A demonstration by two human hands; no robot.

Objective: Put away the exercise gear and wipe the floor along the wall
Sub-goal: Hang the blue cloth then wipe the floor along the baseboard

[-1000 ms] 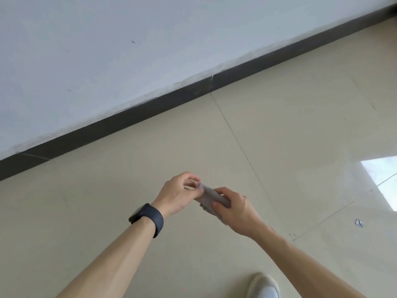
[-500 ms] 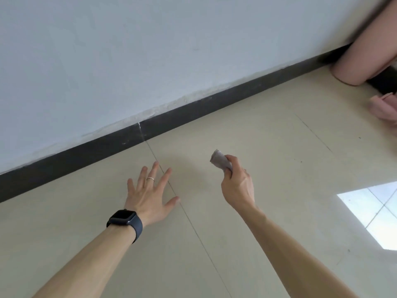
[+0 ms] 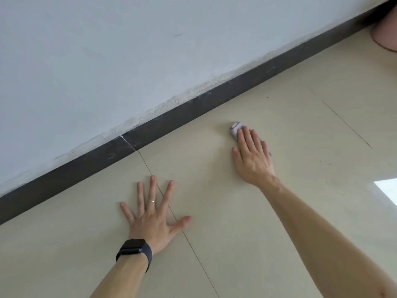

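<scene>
Rests the left hand point(image 3: 153, 220) palm down on the beige tiled floor point(image 3: 290, 211), fingers straight and spread wide, holding nothing, laid across a thin grout line point(image 3: 193, 250) that runs from the skirting toward the near edge of the floor. Wears a dark watch point(image 3: 134, 247) on that wrist and a thin ring point(image 3: 151, 201) on one finger.

Reaches the right hand point(image 3: 252, 155) further out, to the right of the left and well apart from it, fingers straight and close together, and presses them flat on a small folded pale grey-lilac cloth point(image 3: 235, 129). Pins the cloth to the floor near the dark skirting board point(image 3: 193, 110) but not touching it; leaves only the cloth's far end showing past the fingertips, plus a sliver beside the little finger.

Faces a white wall point(image 3: 129, 50) with rough, chipped paint just above the skirting. Takes in, at the far right corner of the floor, part of a pink rounded object point(image 3: 386, 37) close to the skirting, and a bright patch of light point(image 3: 388, 190) at the right edge.
</scene>
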